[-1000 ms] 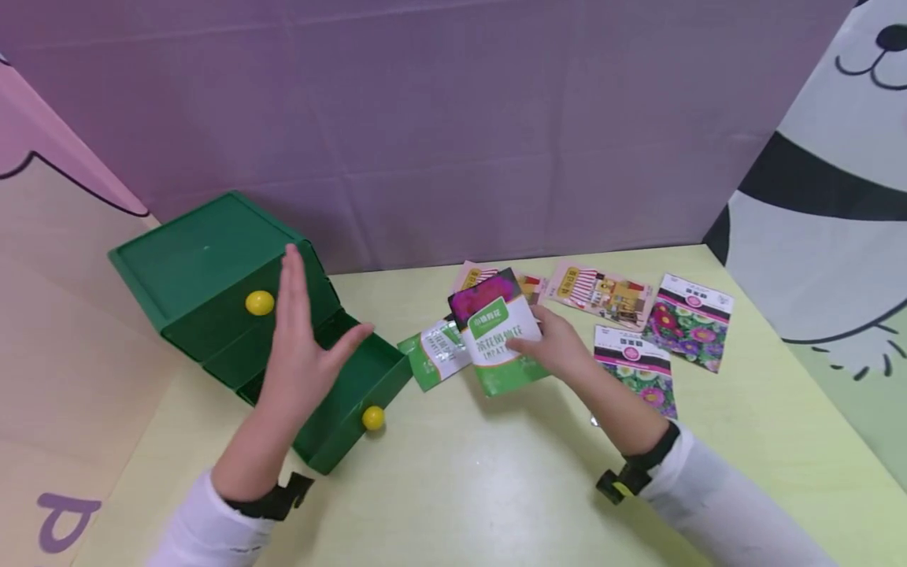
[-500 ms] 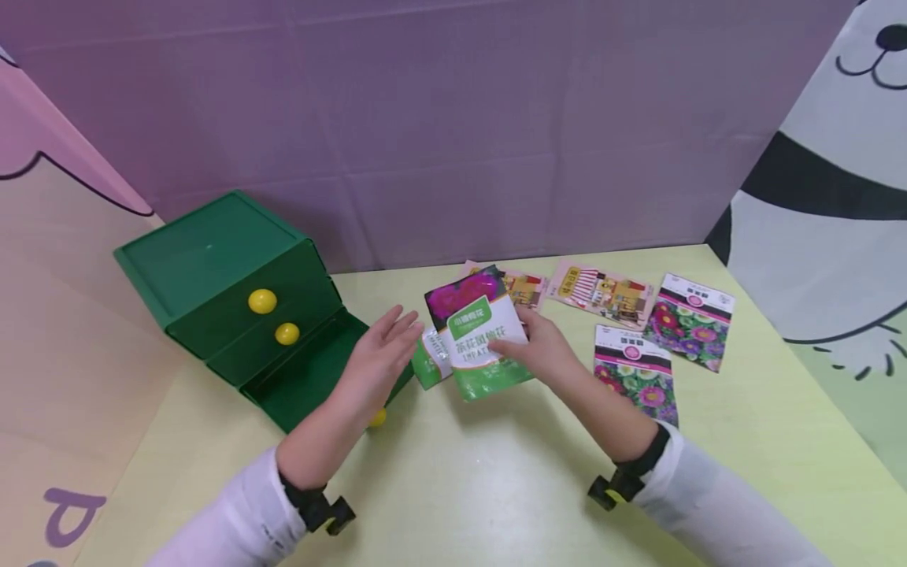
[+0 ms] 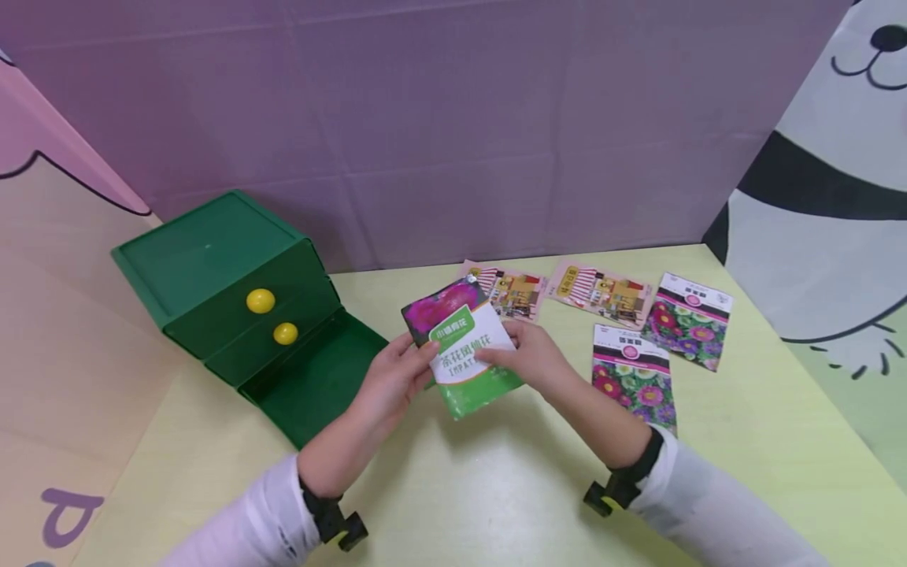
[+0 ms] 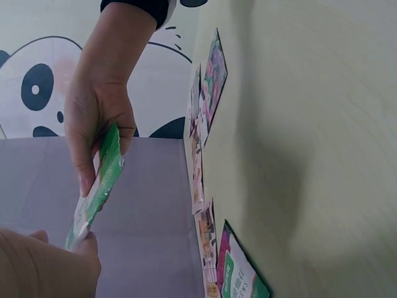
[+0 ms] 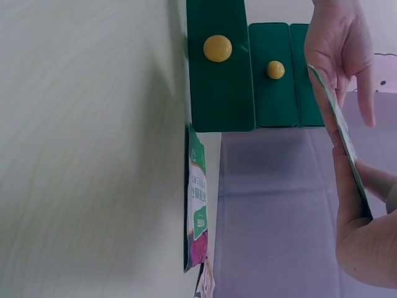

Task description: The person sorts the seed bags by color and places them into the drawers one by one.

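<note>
My right hand [image 3: 534, 358] pinches a green-and-white seed packet [image 3: 471, 346] with pink flowers, thumb on its printed face and fingers behind. It is tilted above the table. My left hand [image 3: 390, 378] meets its left edge. In the right wrist view my left hand [image 5: 338, 49] has its fingers extended under the packet [image 5: 341, 127] and its thumb raised off the face. A similar green-and-white packet [image 5: 198, 192] lies on the table, almost wholly hidden in the head view. Two flower packets [image 3: 634, 378] [image 3: 690, 319] lie right of my right hand.
A green drawer box [image 3: 212, 252] with yellow knobs stands at the left. Its bottom drawer [image 3: 312, 390] is pulled out, partly behind my left arm. Two pink packets [image 3: 513, 293] [image 3: 602, 291] lie near the back edge. A purple cloth [image 3: 453, 142] hangs behind the table.
My left hand has come from above the open drawer, right to the held packet's edge. My right hand has drawn that packet left and slightly nearer.
</note>
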Demonstrator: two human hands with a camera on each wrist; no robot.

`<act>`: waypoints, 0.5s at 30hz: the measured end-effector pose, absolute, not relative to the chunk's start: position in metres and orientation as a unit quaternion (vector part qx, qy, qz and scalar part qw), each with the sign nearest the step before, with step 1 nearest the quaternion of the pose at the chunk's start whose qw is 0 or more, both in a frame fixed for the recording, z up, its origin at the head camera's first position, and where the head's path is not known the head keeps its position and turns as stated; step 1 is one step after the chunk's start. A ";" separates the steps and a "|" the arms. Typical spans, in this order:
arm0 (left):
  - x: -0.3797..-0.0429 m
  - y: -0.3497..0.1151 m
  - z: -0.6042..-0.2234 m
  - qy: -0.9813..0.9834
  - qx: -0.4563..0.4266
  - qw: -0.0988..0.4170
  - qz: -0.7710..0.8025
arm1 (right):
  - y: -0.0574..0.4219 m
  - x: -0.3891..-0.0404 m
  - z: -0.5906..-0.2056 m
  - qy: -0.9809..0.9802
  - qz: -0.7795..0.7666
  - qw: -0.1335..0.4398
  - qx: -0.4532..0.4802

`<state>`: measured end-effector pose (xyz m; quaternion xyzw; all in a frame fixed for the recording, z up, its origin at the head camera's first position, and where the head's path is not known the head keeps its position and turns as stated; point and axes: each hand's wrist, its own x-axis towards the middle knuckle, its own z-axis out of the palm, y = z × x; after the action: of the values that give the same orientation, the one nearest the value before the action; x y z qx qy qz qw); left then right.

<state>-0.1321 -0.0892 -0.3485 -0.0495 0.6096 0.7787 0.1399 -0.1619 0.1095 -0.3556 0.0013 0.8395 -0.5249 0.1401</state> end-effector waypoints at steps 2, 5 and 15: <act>-0.131 -0.088 -0.351 0.611 -0.059 0.139 0.777 | 0.109 -0.161 -0.357 0.840 -0.521 0.148 0.003; -0.131 -0.087 -0.353 0.616 -0.080 0.132 0.772 | 0.107 -0.160 -0.359 0.838 -0.522 0.160 0.001; -0.129 -0.090 -0.353 0.619 -0.106 0.123 0.769 | 0.105 -0.158 -0.359 0.840 -0.519 0.159 -0.023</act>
<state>-0.1290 -0.0897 -0.3528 -0.1059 0.6188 0.7685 0.1234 -0.1579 0.1048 -0.3594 -0.0230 0.8396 -0.5189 0.1594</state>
